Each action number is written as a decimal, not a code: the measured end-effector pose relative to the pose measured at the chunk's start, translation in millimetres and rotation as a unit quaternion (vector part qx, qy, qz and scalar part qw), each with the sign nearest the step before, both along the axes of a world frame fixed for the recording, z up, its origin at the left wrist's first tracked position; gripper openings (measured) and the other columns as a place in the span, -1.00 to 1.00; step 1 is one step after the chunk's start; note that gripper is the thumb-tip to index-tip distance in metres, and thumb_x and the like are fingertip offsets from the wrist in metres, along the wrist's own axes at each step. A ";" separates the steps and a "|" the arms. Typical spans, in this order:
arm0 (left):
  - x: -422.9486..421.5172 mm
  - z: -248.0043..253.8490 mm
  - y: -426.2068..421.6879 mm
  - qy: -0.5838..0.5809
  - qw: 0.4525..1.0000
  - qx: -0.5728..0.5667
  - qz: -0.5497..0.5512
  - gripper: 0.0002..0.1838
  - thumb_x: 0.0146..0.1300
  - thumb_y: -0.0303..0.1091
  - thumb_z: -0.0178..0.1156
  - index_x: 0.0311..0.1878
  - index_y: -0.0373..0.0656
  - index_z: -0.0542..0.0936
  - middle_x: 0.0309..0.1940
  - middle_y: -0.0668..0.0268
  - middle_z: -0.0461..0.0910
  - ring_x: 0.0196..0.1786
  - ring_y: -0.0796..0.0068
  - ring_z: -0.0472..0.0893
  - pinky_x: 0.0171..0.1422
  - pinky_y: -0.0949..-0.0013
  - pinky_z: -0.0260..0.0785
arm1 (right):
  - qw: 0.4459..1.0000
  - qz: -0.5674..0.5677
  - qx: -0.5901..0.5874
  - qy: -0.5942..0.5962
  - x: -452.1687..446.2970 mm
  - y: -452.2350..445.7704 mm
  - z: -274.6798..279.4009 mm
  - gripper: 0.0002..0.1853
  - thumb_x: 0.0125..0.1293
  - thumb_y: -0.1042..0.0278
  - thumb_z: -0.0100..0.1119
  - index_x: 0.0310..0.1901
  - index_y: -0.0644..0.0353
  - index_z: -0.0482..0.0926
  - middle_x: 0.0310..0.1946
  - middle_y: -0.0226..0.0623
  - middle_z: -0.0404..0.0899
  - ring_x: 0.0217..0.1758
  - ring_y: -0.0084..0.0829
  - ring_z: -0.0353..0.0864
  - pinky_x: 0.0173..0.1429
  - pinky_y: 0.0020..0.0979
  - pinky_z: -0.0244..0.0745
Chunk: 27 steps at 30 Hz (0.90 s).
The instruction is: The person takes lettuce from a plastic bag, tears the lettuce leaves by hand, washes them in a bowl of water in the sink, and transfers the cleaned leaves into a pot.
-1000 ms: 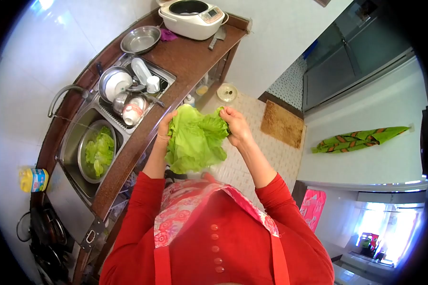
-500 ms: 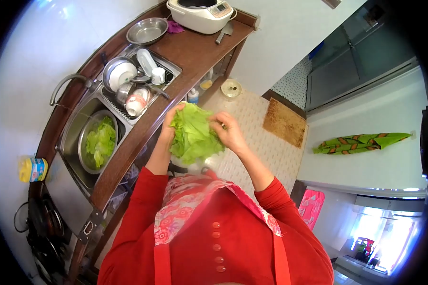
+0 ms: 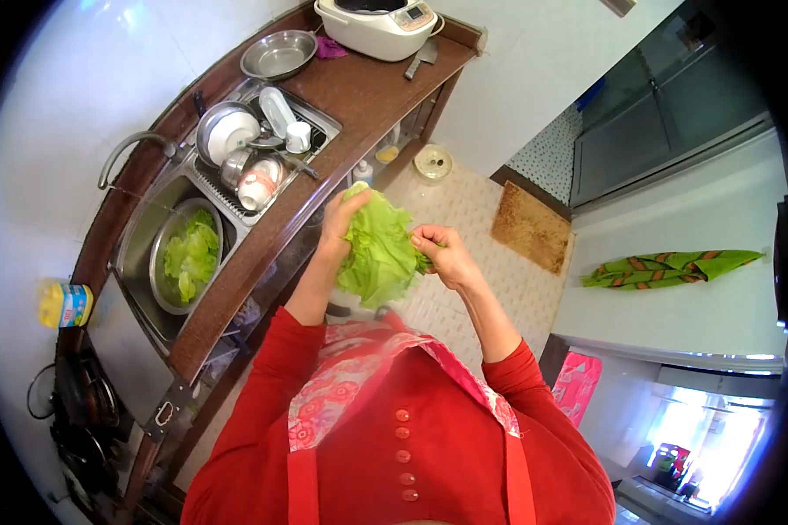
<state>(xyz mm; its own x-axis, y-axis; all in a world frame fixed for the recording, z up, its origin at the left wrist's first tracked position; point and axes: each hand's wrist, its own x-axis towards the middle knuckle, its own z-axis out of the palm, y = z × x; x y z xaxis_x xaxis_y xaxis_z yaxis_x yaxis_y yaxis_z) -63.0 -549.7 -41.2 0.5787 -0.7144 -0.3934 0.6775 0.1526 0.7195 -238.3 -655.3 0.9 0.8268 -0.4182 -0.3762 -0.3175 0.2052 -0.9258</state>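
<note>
"Where was the lettuce (image 3: 381,258)?"
"Between the left hand (image 3: 337,223), which gripped it at ten o'clock, thumb on top, and the right hand (image 3: 451,255)."
"How did that one hold?"
"Fingers closed, pinching its edge at three o'clock."

head view, one: worn on the person's head, facing forward and steeply down; field wide, bowed at the margins, dark in the corners; red top (image 3: 355,477) nearest, at bottom centre; left hand (image 3: 339,226) and right hand (image 3: 446,256) just beyond it, mid-field; counter (image 3: 359,92) and sink (image 3: 140,234) slanting along the left; floor (image 3: 466,197) seen from above; grey door (image 3: 622,144) and bright window (image 3: 727,437) farther off, right
</note>
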 end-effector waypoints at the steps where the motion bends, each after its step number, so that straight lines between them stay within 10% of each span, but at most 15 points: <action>1: -0.8 -0.4 0.1 -0.001 1.000 0.007 0.002 -0.71 0.09 -0.31 0.25 -0.16 -0.27 0.54 -0.31 0.26 0.57 -0.31 0.43 0.58 -0.22 0.41 0.42 | 1.000 0.003 0.023 -0.010 -1.3 0.5 2.7 -0.89 0.30 0.36 0.06 -0.29 0.17 0.54 -0.58 -0.59 0.39 -0.60 -0.75 0.23 -0.60 -0.66 0.12; 7: 3.8 4.6 6.1 0.008 0.998 0.018 0.060 -0.70 0.09 -0.30 0.25 -0.14 -0.23 0.51 -0.30 0.25 0.56 -0.28 0.39 0.59 -0.20 0.37 0.45 | 0.949 0.004 0.273 -0.161 -19.4 -3.6 12.1 -0.87 0.28 0.36 0.08 -0.32 0.24 0.49 -0.51 -0.46 0.35 -0.58 -0.68 0.19 -0.64 -0.67 0.03; 10: 20.9 6.0 15.4 0.004 0.994 0.027 0.102 -0.65 0.08 -0.27 0.27 -0.10 -0.21 0.47 -0.26 0.24 0.55 -0.26 0.36 0.59 -0.18 0.33 0.46 | 0.938 -0.001 0.322 -0.127 -33.1 -2.2 4.7 -0.87 0.25 0.26 0.12 -0.25 0.08 0.56 -0.32 -0.49 0.53 -0.35 -0.64 0.43 -0.37 -0.55 0.32; 13: 25.3 9.8 19.1 -0.017 0.995 0.017 0.099 -0.60 0.11 -0.23 0.28 -0.05 -0.19 0.42 -0.24 0.24 0.53 -0.23 0.37 0.57 -0.15 0.31 0.45 | 0.983 -0.082 0.151 -0.057 -15.3 0.7 -8.5 -0.71 0.15 0.15 0.25 -0.21 0.17 0.54 -0.31 -0.37 0.55 -0.31 -0.48 0.50 -0.30 -0.42 0.40; 16: 18.4 14.1 16.7 -0.035 0.995 -0.017 0.090 -0.62 0.12 -0.27 0.29 -0.05 -0.19 0.41 -0.26 0.27 0.52 -0.24 0.40 0.56 -0.15 0.33 0.45 | 0.911 -0.089 -0.393 -0.084 21.5 23.3 -0.9 -0.51 0.00 0.05 0.37 -0.17 0.28 0.52 -0.29 -0.17 0.56 -0.25 -0.23 0.55 -0.21 -0.34 0.45; 20: 6.6 25.1 14.1 -0.094 0.992 0.000 0.089 -0.58 0.06 -0.34 0.34 -0.06 -0.21 0.40 -0.28 0.31 0.51 -0.25 0.48 0.54 -0.18 0.40 0.43 | 0.891 -0.021 -0.453 0.008 37.3 37.2 1.6 -0.51 -0.07 0.08 0.40 -0.19 0.28 0.53 -0.28 0.01 0.56 -0.26 -0.03 0.55 -0.15 -0.27 0.45; 27: 10.2 29.9 24.1 -0.196 0.975 0.085 0.067 -0.53 0.00 -0.36 0.40 -0.06 -0.23 0.40 -0.31 0.33 0.49 -0.27 0.54 0.53 -0.19 0.45 0.41 | 0.963 0.032 -0.267 -0.005 46.6 1.8 -4.0 -0.74 0.05 0.27 0.29 -0.32 0.26 0.50 -0.55 -0.20 0.52 -0.50 -0.33 0.49 -0.40 -0.35 0.35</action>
